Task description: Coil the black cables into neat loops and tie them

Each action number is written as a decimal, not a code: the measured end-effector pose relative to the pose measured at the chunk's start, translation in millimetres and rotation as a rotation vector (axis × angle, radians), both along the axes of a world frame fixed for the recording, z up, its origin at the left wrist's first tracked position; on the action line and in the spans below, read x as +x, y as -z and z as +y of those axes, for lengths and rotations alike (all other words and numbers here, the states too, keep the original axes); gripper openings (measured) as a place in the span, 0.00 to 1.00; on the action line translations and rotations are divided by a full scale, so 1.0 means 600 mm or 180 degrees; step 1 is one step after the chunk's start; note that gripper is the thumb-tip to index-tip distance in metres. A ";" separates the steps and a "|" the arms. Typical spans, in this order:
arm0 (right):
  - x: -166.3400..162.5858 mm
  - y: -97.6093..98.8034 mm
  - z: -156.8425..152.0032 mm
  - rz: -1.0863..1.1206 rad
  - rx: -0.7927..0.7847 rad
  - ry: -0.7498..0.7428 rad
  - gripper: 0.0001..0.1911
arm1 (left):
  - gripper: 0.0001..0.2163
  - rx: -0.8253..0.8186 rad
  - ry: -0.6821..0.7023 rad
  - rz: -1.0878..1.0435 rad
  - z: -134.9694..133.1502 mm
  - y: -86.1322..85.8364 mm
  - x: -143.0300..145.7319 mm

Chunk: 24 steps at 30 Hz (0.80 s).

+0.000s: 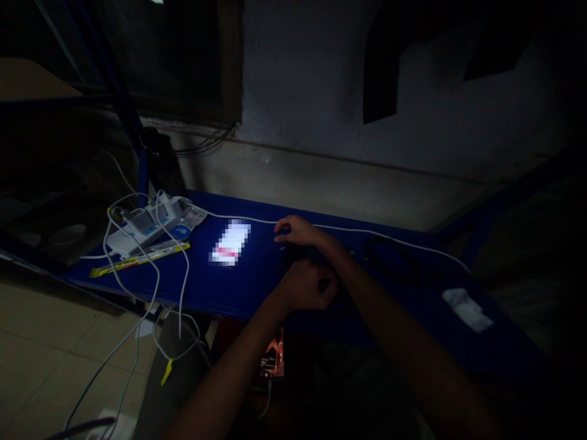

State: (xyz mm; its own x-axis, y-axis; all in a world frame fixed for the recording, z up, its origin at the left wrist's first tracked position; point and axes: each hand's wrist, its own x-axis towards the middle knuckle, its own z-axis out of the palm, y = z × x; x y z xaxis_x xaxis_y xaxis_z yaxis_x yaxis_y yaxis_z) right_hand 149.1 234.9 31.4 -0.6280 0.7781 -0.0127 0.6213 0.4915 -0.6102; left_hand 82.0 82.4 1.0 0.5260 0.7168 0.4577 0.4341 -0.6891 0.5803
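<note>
My left hand (308,286) is low over the blue bench top (220,284), its fingers curled round in a closed grip. What they hold is lost in the dark. Just beyond it my right hand (296,231) reaches across, thumb and fingertips brought together in a pinch close to a white cable (257,219). Whether anything is in that pinch cannot be made out. Between the hands lies something black, too dark to name. To the left of both hands is a phone (232,242) with a bright, blurred-out screen.
A white power strip (132,235) with plugs and tangled cables stands at left, beside a yellow packet strip (140,260) and a blue card (188,223). A black cable coil (394,263) and crumpled white paper (466,308) lie right. Another lit phone (272,357), cable attached, is below the bench edge.
</note>
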 end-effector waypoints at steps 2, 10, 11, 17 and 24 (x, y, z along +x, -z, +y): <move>-0.001 0.000 0.004 -0.0395 0.0222 -0.0116 0.11 | 0.10 -0.0001 0.0012 -0.0030 0.000 0.001 0.000; -0.006 0.010 0.004 -0.0250 -0.0047 -0.0229 0.04 | 0.11 -0.0001 -0.0027 -0.0002 0.000 0.000 -0.001; -0.004 0.010 0.003 -0.0169 -0.0069 -0.0178 0.03 | 0.11 -0.0011 -0.0039 -0.0001 0.001 0.000 -0.001; 0.017 0.006 0.007 0.0978 -0.0323 0.0396 0.08 | 0.12 -0.0028 -0.0035 0.0067 0.002 -0.001 -0.003; 0.009 0.008 0.016 0.0852 -0.0420 0.0074 0.07 | 0.08 -0.0054 -0.0024 0.0130 0.000 -0.004 -0.003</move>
State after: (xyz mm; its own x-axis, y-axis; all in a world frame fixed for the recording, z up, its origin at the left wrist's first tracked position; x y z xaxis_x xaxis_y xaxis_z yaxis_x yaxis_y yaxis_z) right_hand 154.5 244.6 26.6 -0.6047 0.7949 0.0491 0.4398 0.3847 -0.8115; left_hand 80.0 82.3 3.7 0.5386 0.7283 0.4237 0.4628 -0.6759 0.5735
